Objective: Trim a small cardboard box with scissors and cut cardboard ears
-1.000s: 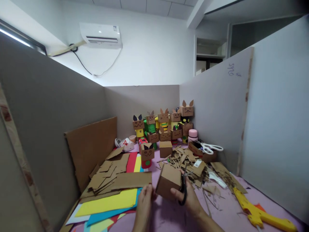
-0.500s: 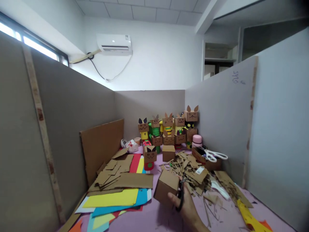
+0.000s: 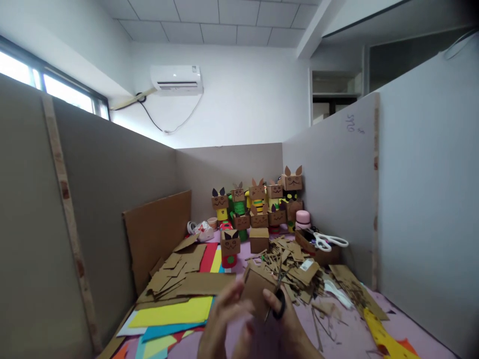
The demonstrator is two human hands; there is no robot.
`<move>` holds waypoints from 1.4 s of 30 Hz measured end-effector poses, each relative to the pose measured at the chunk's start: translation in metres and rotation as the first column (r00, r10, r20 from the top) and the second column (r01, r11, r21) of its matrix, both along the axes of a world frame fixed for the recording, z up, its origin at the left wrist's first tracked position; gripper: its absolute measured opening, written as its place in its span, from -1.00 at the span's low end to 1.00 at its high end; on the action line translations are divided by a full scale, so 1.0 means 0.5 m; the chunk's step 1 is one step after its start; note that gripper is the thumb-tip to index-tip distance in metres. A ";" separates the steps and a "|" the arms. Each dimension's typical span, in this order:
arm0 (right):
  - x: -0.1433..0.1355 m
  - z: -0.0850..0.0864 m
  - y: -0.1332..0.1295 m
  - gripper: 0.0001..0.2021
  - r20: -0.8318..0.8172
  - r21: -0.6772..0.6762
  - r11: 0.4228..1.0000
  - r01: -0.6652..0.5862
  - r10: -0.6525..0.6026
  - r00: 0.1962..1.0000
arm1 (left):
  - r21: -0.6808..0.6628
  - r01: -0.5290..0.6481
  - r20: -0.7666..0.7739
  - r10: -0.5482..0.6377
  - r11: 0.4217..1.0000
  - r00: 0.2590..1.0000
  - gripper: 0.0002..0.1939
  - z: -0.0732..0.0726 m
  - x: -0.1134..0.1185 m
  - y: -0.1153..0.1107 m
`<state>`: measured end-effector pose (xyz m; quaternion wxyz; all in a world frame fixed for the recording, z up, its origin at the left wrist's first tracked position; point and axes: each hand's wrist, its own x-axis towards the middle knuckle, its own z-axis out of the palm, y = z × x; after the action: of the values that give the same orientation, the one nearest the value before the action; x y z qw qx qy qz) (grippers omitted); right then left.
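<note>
A small brown cardboard box (image 3: pixel 256 291) is tilted above the table, in the grasp of my right hand (image 3: pixel 290 321). The same hand has black-handled scissors (image 3: pixel 280 305) hooked on its fingers, with the blades pointing away from me beside the box. My left hand (image 3: pixel 223 319), a little blurred, is just left of the box. Its fingers are apart and nothing shows in them; whether a fingertip touches the box I cannot tell. Beyond stands another plain cardboard box (image 3: pixel 259 242), next to a cat-faced cardboard figure (image 3: pixel 230 245) on a red base.
Cardboard scraps (image 3: pixel 288 262) are heaped at the right, near a box of tools (image 3: pixel 322 255) with white-handled scissors (image 3: pixel 329 240). Flat cardboard (image 3: pixel 205 284) and a yellow sheet (image 3: pixel 172 313) lie left. Several finished figures (image 3: pixel 258 217) stand at the back, by a pink-lidded jar (image 3: pixel 303 218). Grey partitions (image 3: pixel 123 169) enclose the table.
My left hand has come into view from below and reached the left side of the box. The box has tipped in my right hand, which still has the scissors.
</note>
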<state>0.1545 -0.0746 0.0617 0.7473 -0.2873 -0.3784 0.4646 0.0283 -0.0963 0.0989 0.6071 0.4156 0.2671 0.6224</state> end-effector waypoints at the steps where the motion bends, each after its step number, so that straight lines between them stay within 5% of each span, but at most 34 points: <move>1: -0.002 0.002 0.000 -0.38 -0.061 -0.027 0.999 -0.031 0.029 0.998 | 0.126 -0.093 -0.120 0.108 0.988 0.987 -0.48 0.007 -0.013 0.014; 3: -0.007 0.001 0.003 -0.40 -0.186 -0.096 0.990 -0.103 0.084 0.979 | 0.285 -0.121 -0.307 0.210 0.951 0.928 -0.34 0.006 -0.026 0.036; 7: -0.010 -0.016 0.019 -0.39 -0.234 -0.178 0.958 -0.223 0.179 0.956 | 0.382 -0.121 -0.351 0.265 0.916 0.898 0.12 -0.040 0.002 0.068; 10: 0.006 -0.027 0.024 -0.40 -0.037 -0.188 0.956 -0.225 0.222 0.974 | 0.307 -0.113 -0.370 0.228 0.945 0.901 0.02 -0.081 0.027 0.091; 13: 0.046 -0.031 0.019 -0.37 0.266 -0.155 0.980 -0.121 0.160 0.950 | 0.245 -0.080 -0.214 0.134 0.966 0.968 -0.11 -0.104 0.025 0.121; 17: 0.107 -0.047 0.014 -0.38 0.432 -0.198 0.980 -0.029 0.114 0.894 | -0.088 0.038 -0.007 -0.038 0.995 0.999 -0.22 -0.113 -0.008 0.161; 22: 0.127 -0.086 0.017 -0.50 0.540 -0.213 0.977 0.016 0.104 0.835 | -0.440 0.346 0.294 -0.231 0.829 0.928 -0.20 -0.118 -0.039 0.176; 26: 0.114 -0.086 0.009 -0.52 0.554 -0.274 0.954 -0.123 0.261 0.790 | -0.461 0.481 0.370 -0.332 0.746 0.868 -0.21 -0.122 -0.043 0.170; 29: 0.105 -0.072 -0.001 -0.52 0.554 -0.275 0.953 -0.128 0.266 0.789 | -0.447 0.531 0.403 -0.368 0.720 0.838 -0.21 -0.124 -0.044 0.168; 36: 0.094 -0.049 -0.023 -0.56 0.748 -0.206 0.978 0.026 0.140 0.649 | -0.396 0.498 0.395 -0.346 0.771 0.851 -0.34 -0.133 -0.046 0.171; 42: 0.097 -0.055 -0.030 -0.61 0.835 -0.099 0.995 0.000 0.083 0.544 | -0.462 0.358 0.290 -0.243 0.812 0.926 -0.53 -0.137 -0.041 0.160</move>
<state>0.2032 -0.0896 0.0341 0.4518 -0.4972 -0.6751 0.3048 0.0079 -0.0162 0.0303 0.8112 0.2078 0.2834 0.4674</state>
